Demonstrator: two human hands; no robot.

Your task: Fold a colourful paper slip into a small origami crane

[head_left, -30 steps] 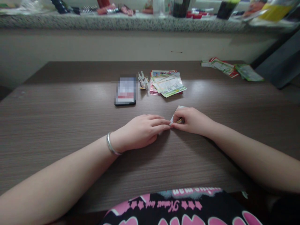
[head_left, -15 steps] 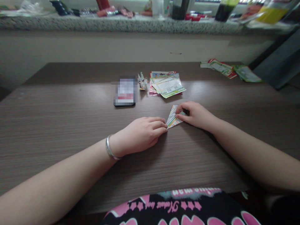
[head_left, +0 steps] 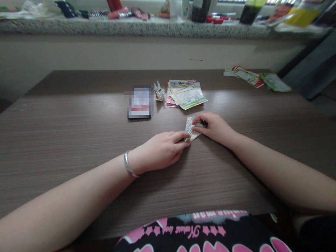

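Observation:
A small piece of folded printed paper (head_left: pixel 189 124), white with coloured stripes, lies on the brown table between my hands. At its near left corner my left hand (head_left: pixel 164 149) is closed, thumb and fingers pinching the tip. My right hand (head_left: pixel 215 127) curls over the right side, its thumb and index finger gripping the paper and covering that part of it. Just beyond stand a stack of printed leaflets (head_left: pixel 189 94) and, left of that, a small pointed folded-paper figure (head_left: pixel 159 92).
A phone (head_left: pixel 140 101) with a blurred-out screen lies left of the paper figure. More leaflets (head_left: pixel 248 76) are spread at the far right of the table (head_left: pixel 78 140). Behind, a speckled stone sill (head_left: pixel 131 28) carries bottles, pens and clutter.
The paper has turned a little and shifted slightly left. My left hand has moved a bit right, its fingers now over the corner, and my right hand slightly left.

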